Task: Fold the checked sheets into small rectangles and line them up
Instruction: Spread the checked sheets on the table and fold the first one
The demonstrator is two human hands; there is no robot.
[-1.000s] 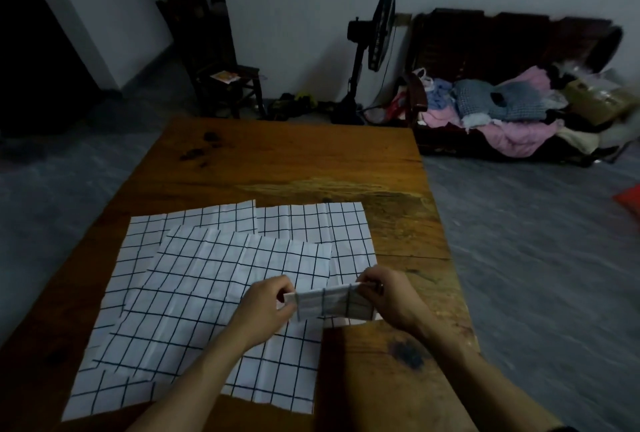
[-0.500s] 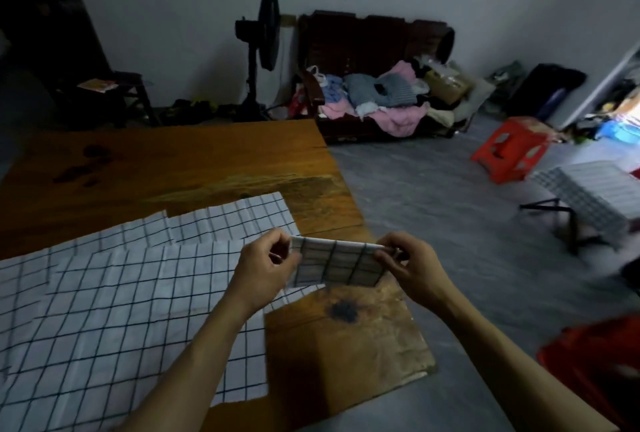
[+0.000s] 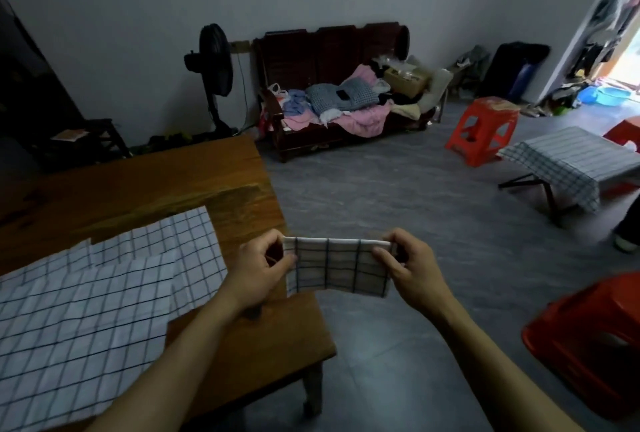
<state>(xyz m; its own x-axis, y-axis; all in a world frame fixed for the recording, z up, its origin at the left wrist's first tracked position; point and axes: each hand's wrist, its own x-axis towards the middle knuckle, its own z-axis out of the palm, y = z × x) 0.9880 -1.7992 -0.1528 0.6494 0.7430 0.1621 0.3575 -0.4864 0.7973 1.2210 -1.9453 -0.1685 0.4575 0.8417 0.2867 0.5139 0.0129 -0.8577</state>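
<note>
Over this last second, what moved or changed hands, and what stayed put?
The folded checked sheet went from over the unfolded checked sheets rightward, now past the wooden table edge, above the floor. The left hand and right hand kept their grip on its ends. The flat sheets stayed put.

Both bare forearms reached forward from the bottom edge of the view, angled inward toward each other. The left hand (image 3: 260,270) was raised with its back toward the camera, fingers curled and thumb pressed forward, pinching the left end of a small folded rectangle of white cloth checked with dark lines (image 3: 337,267). The right hand (image 3: 408,267) mirrored it, thumb on the near face and curled fingers behind, pinching the right end. The two hands were level with each other and apart, the cloth stretched flat between them in the air.
</note>
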